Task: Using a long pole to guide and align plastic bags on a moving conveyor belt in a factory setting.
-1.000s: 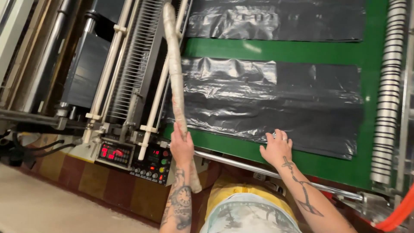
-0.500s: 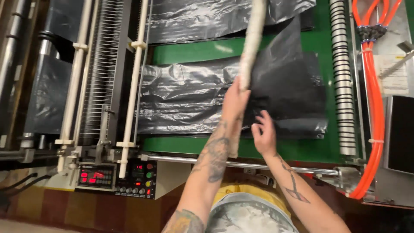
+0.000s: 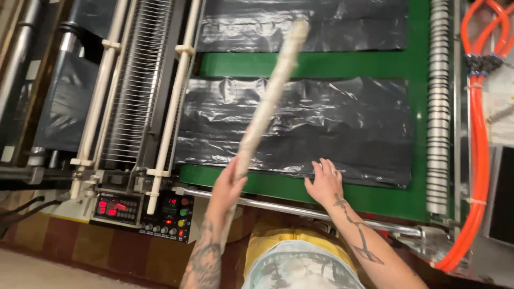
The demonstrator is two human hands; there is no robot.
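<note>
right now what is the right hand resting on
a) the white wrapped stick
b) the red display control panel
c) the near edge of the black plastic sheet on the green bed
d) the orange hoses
c: the right hand lies flat, fingers spread, on the near edge of the black plastic sheet on the green bed, while the left hand holds the white wrapped stick.

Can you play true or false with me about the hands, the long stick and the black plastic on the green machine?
1. The left hand holds a long pale stick. True.
2. The right hand holds the stick too. False: it lies flat on the black plastic sheet.
3. The sheet lies on a red surface. False: the belt is green.
4. Orange hoses run down the right side. True.
</note>
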